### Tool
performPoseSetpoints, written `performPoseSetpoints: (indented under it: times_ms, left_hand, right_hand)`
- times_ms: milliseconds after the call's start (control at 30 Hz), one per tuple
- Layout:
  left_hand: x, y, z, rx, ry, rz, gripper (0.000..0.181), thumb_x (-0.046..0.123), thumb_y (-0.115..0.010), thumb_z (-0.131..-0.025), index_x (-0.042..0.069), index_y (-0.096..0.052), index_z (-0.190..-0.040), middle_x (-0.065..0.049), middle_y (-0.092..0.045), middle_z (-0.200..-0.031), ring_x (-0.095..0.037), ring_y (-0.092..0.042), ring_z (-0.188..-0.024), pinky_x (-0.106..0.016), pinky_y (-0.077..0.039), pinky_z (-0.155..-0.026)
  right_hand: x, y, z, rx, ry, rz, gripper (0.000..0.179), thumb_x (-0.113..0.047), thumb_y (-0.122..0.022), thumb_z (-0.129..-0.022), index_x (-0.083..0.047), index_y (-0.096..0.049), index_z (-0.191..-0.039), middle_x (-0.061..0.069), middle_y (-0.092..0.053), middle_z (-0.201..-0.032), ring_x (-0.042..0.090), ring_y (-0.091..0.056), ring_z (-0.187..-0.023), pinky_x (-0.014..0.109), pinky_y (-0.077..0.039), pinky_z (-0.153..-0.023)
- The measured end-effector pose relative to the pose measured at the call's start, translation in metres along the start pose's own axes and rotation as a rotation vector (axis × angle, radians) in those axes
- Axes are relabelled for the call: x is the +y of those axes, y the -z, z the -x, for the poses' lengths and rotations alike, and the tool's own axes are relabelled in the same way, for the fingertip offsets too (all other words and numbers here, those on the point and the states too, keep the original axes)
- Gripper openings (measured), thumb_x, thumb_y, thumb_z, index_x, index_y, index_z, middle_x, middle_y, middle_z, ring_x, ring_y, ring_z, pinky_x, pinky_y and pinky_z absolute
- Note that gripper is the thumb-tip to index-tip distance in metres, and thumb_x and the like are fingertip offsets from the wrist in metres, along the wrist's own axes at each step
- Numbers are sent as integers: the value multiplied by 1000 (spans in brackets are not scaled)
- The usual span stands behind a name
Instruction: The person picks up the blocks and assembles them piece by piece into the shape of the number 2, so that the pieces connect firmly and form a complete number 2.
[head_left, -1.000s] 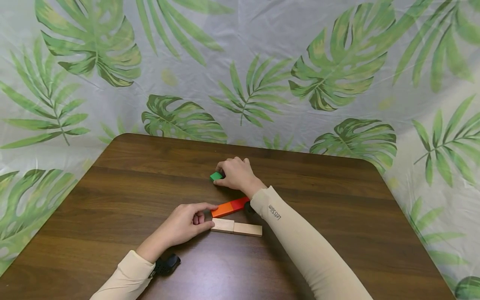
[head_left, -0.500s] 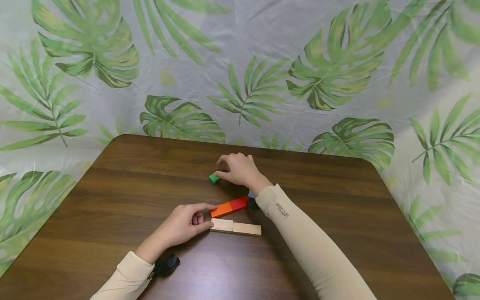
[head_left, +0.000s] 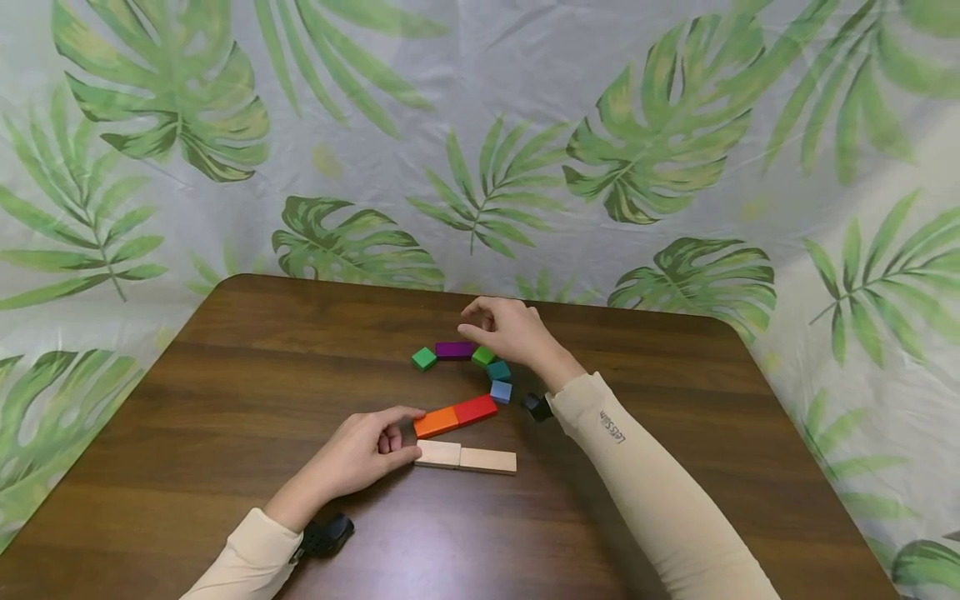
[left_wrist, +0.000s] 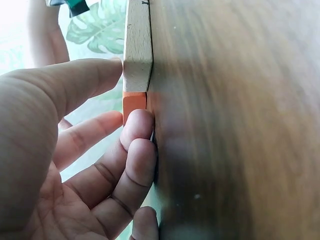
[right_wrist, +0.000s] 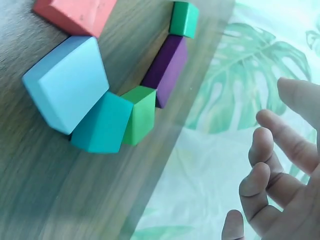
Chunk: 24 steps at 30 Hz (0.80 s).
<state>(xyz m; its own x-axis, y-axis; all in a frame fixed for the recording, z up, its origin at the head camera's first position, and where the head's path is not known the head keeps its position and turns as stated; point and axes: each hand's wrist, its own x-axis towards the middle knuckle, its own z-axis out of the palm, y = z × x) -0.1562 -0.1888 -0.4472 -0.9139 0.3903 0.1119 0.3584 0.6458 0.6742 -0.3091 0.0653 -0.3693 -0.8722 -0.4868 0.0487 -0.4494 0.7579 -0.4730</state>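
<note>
My left hand (head_left: 360,454) rests on the table by the left ends of two rows of blocks. Its thumb touches a plain wooden block (left_wrist: 137,50) and its index finger reaches the orange block (head_left: 435,422); the other fingers are bent. A red block (head_left: 476,409) continues from the orange one. Beyond it curve a light blue block (right_wrist: 67,82), a teal block (right_wrist: 102,122), a light green block (right_wrist: 141,115), a purple block (right_wrist: 167,72) and a green block (head_left: 423,359). Over the light green block's right side hovers my right hand (head_left: 510,329), fingers loosely bent, holding nothing.
A second plain wooden block (head_left: 488,461) lies end to end with the first. The brown table's (head_left: 645,383) far edge runs behind the right hand, with a leaf-patterned cloth (head_left: 525,83) hanging beyond. Each wrist carries a small black camera (head_left: 327,536).
My right hand has let go of the green block and drawn back to the right, uncovering the purple, light green, teal and light blue blocks. The left hand has stayed in place.
</note>
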Motion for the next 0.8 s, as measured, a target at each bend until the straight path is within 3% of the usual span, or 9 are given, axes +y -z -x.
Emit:
performPoseSetpoints:
  times_ms: [433,667,800]
  left_hand:
    - [-2,-1,-2,-2,7,7,40,24,-82,-96,14,-73,-133,10,-58,-76,-1,-49,-63,-21,-44,-61]
    - [-4,-2,-2,5,-14,26,43,22,-82,-96,12,-70,-135,10,-60,-77,0,-51,-65,-21,-46,-62]
    - [-8,-1,-1,9,-20,39,46,21,-82,-96,12,-68,-138,10,-61,-78,0,-53,-66,-21,-48,-64]
  right_hand:
    - [15,8,18,28,-1,-14,34,-43,-68,-106,-20,-73,-131,-2,-66,-85,17,-56,-72,43,-38,-86]
    - [26,13,27,36,-2,-71,37,-39,-68,-106,-14,-73,-133,1,-64,-89,17,-52,-68,34,-41,-70]
    - [34,14,34,57,-7,-115,35,-37,-69,-106,-14,-73,-132,2,-63,-89,17,-51,-69,33,-42,-67]
